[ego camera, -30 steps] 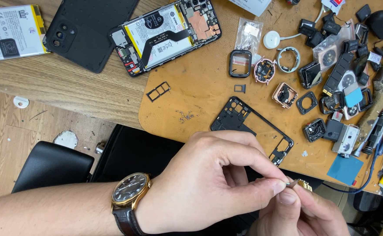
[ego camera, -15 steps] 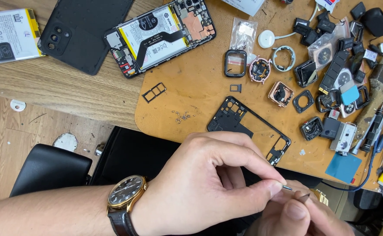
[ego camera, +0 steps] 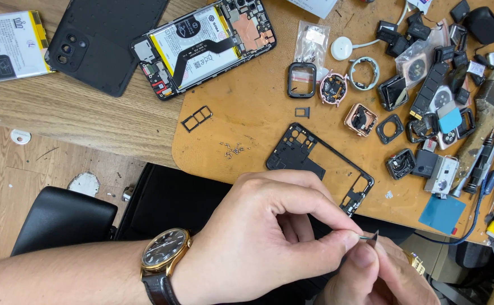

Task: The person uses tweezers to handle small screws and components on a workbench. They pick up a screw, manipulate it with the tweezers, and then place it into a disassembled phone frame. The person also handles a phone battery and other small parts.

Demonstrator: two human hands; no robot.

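Small thin metal piece [ego camera: 371,237] – shape hard to make out, pinched by left hand [ego camera: 269,237] fingertips, right hand [ego camera: 379,277] beneath – mostly cut off, grip unclear.

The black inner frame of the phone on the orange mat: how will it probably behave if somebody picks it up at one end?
The black inner frame looks thin and full of cut-outs, so it is probably light and may flex or twist a little. It lies flat on the orange mat, so rolling seems unlikely; its narrow bars could snap if bent hard.

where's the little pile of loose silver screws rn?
Head view: the pile of small silver screws lies left of centre on the orange work mat, between the black double-slot card tray and the black plastic phone mid-frame.
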